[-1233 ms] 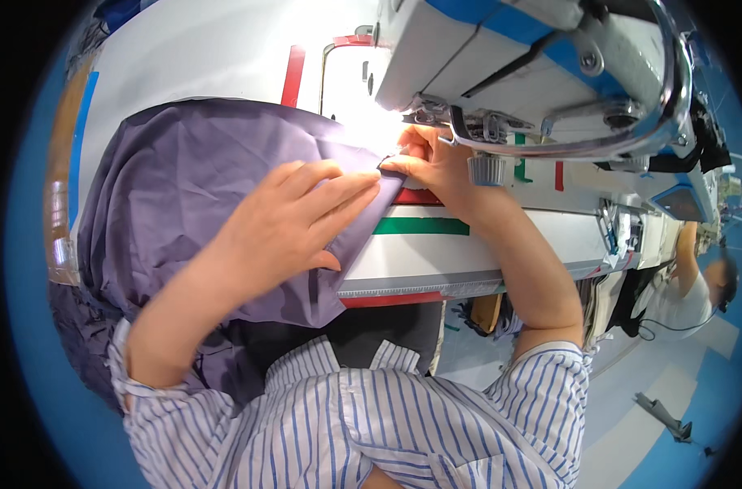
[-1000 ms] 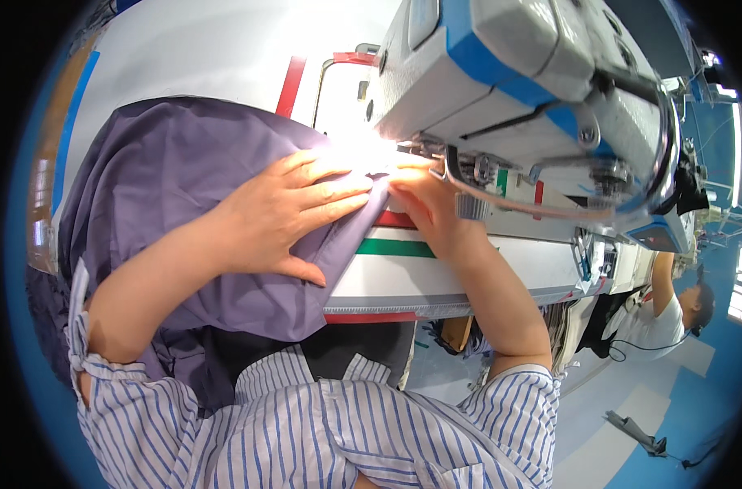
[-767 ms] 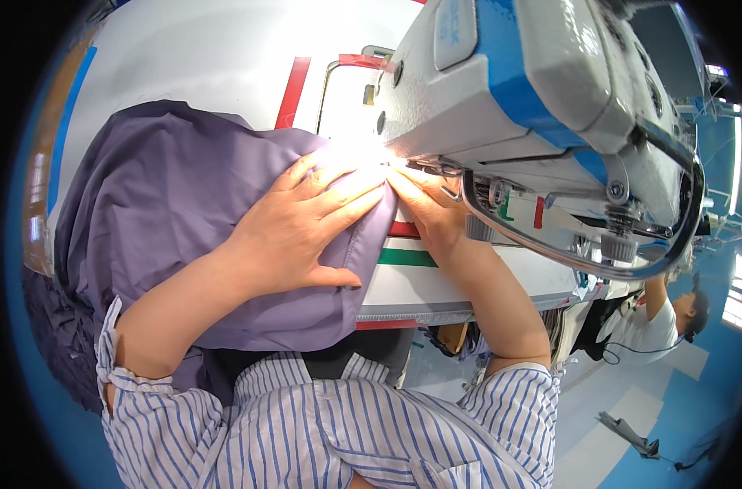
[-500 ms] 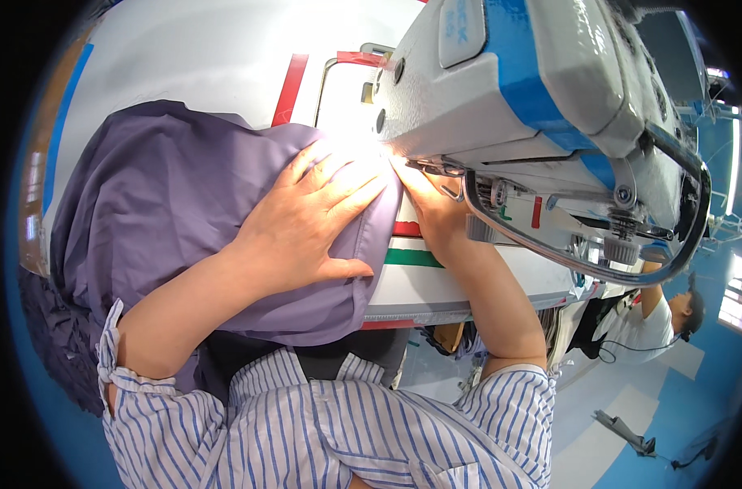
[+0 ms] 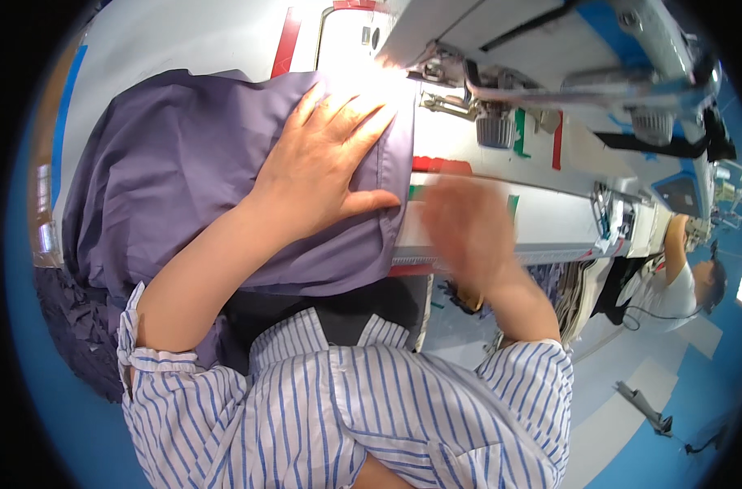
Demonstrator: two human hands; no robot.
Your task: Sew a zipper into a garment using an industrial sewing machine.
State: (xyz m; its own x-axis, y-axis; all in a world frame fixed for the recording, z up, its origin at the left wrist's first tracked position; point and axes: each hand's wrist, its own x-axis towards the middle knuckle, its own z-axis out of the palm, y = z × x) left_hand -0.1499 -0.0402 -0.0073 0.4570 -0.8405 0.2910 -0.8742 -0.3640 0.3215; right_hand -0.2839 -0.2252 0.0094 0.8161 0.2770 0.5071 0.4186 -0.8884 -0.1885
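Observation:
My left hand [image 5: 326, 167] lies flat with spread fingers on a purple-grey fabric [image 5: 175, 179], pressing its hemmed right edge toward the lit needle area of the sewing machine [image 5: 501, 49]. The fabric drapes over the white table's [image 5: 183, 37] front edge toward my lap. My right hand [image 5: 464, 228] is blurred by motion in front of the table's edge, below the machine, fingers apart and holding nothing. It is clear of the fabric.
Red and green tape marks [image 5: 424, 163] sit on the table near the machine. More dark fabric [image 5: 77, 326] hangs at the lower left. Another person [image 5: 689, 277] works at the far right, above a blue floor [image 5: 631, 391].
My right hand has left the fabric at the needle and dropped back toward the table's front edge. My left hand has stayed flat on the fabric. The view has shifted.

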